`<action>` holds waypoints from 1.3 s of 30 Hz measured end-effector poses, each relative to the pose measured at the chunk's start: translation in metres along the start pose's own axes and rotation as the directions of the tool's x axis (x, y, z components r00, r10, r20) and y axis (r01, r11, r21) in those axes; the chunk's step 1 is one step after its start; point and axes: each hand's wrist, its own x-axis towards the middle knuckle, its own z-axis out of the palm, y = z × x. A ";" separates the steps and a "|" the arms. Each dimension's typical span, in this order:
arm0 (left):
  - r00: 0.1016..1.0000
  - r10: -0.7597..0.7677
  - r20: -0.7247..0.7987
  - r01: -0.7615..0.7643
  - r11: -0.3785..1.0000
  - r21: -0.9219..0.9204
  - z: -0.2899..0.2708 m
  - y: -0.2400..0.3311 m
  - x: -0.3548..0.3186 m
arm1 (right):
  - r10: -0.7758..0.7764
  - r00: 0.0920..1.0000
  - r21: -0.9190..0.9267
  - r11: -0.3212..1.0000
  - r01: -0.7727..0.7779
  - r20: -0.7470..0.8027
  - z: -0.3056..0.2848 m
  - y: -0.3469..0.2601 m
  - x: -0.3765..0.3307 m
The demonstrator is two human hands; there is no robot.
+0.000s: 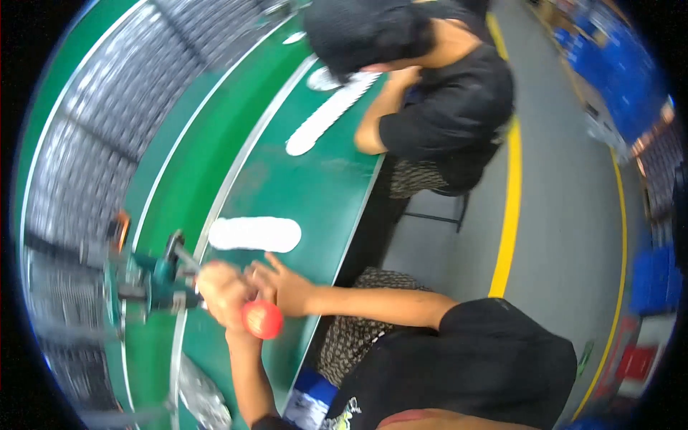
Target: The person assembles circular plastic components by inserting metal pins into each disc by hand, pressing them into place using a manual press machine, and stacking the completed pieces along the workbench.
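A green lever press (156, 279) stands at the left of the green bench. Its metal lever ends in a round red knob (262, 319). My left hand (223, 290), blurred, is closed on the lever, between the press and the knob. Just right of it is my right hand (285, 288), one finger stretched out and the others bent in a pinch toward my left hand. What those fingertips hold, if anything, is hidden. Beyond my hands, a row of overlapping white discs (255, 234) lies across the bench.
Farther along sits another person (451, 107) in a black cap and shirt, beside a longer row of white discs (326, 118). A clear plastic bag (202, 394) lies near my left forearm. Grey racks (107, 100) of small parts line the far left. Yellow lines mark the floor.
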 end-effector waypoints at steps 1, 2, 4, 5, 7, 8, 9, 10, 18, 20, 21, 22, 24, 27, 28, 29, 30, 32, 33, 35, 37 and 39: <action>0.990 -0.141 -0.012 0.142 0.985 0.099 -0.011 0.000 0.007 | 0.006 1.000 0.014 1.000 -0.006 -0.001 -0.002 0.000 0.001; 0.930 -0.363 -0.061 0.368 0.909 0.197 -0.024 0.008 0.011 | -0.015 0.998 0.130 0.991 0.024 -0.065 -0.006 0.002 -0.002; 0.827 -0.483 -0.288 0.484 0.872 -0.071 -0.043 0.009 0.018 | 0.011 0.999 0.060 0.998 -0.014 0.040 -0.012 0.000 0.000; 0.812 -0.435 -0.388 0.400 0.900 -0.171 -0.050 0.008 0.016 | -0.001 0.998 0.025 1.000 0.000 0.067 -0.015 -0.001 0.001; 0.796 -0.441 -0.415 0.458 0.887 -0.065 -0.068 0.012 -0.002 | -0.008 0.998 0.077 0.997 0.004 0.059 -0.022 -0.002 0.003; 0.850 -0.354 -0.391 0.418 0.904 0.090 -0.070 0.012 -0.017 | 0.014 0.996 0.057 0.998 -0.019 0.089 -0.024 -0.003 0.004; 0.891 -0.294 -0.347 0.375 0.907 0.192 -0.072 0.010 -0.034 | -0.022 0.998 0.114 0.993 0.014 0.067 -0.026 -0.004 0.004; 0.914 -0.279 -0.295 0.349 0.912 0.217 -0.070 0.005 -0.052 | -0.035 0.998 0.083 0.996 0.030 0.057 -0.027 -0.004 0.005; 0.696 -0.717 0.025 0.586 0.589 0.557 -0.047 -0.033 -0.131 | -0.017 0.997 0.050 0.999 0.013 0.071 -0.027 -0.004 0.005; 0.695 -0.710 0.111 0.556 0.629 0.543 -0.046 -0.043 -0.129 | -0.036 0.998 0.075 0.997 0.032 0.051 -0.027 -0.004 0.006; 0.719 -0.685 0.118 0.512 0.637 0.577 -0.046 -0.046 -0.128 | -0.014 0.997 0.069 0.998 0.009 0.075 -0.028 -0.004 0.007; 0.749 -0.656 0.089 0.504 0.652 0.567 -0.046 -0.049 -0.127 | -0.033 0.998 0.082 0.996 0.029 0.047 -0.028 -0.004 0.007; 0.758 -0.646 0.094 0.498 0.665 0.556 -0.046 -0.052 -0.125 | -0.021 0.998 0.075 0.997 0.017 0.060 -0.028 -0.003 0.006; 0.804 -0.593 0.042 0.478 0.688 0.545 -0.044 -0.050 -0.122 | -0.030 0.999 0.071 0.997 0.027 0.037 -0.027 -0.003 0.005; 0.793 -0.608 0.042 0.505 0.694 0.513 -0.045 -0.047 -0.121 | -0.041 0.999 0.085 0.996 0.038 0.033 -0.026 -0.003 0.005; 0.793 -0.609 0.012 0.516 0.683 0.518 -0.045 -0.043 -0.120 | -0.040 0.999 0.091 0.995 0.037 0.028 -0.026 -0.002 0.006; 0.830 -0.557 0.026 0.459 0.709 0.536 -0.047 -0.038 -0.119 | -0.015 0.997 0.077 0.997 0.010 0.075 -0.026 -0.003 0.006; 0.858 -0.513 0.038 0.408 0.724 0.557 -0.050 -0.023 -0.118 | -0.039 0.999 0.108 0.993 0.036 0.030 -0.030 -0.004 0.008; 0.866 -0.500 -0.013 0.443 0.755 0.483 -0.051 -0.011 -0.119 | -0.001 0.997 0.089 0.996 -0.006 0.080 -0.034 -0.005 0.008; 0.838 -0.540 -0.083 0.530 0.767 0.361 -0.048 0.014 -0.124 | 0.025 0.999 0.236 0.972 -0.015 -0.038 -0.043 -0.011 0.005; 0.559 -0.810 -0.177 0.826 0.564 0.026 -0.039 0.037 -0.133 | 0.063 0.966 0.391 0.919 0.042 -0.253 -0.056 -0.016 -0.005; 0.148 -0.987 -0.056 0.883 0.158 -0.441 -0.025 0.057 -0.143 | -0.025 0.963 0.389 0.912 0.133 -0.269 -0.068 -0.022 -0.019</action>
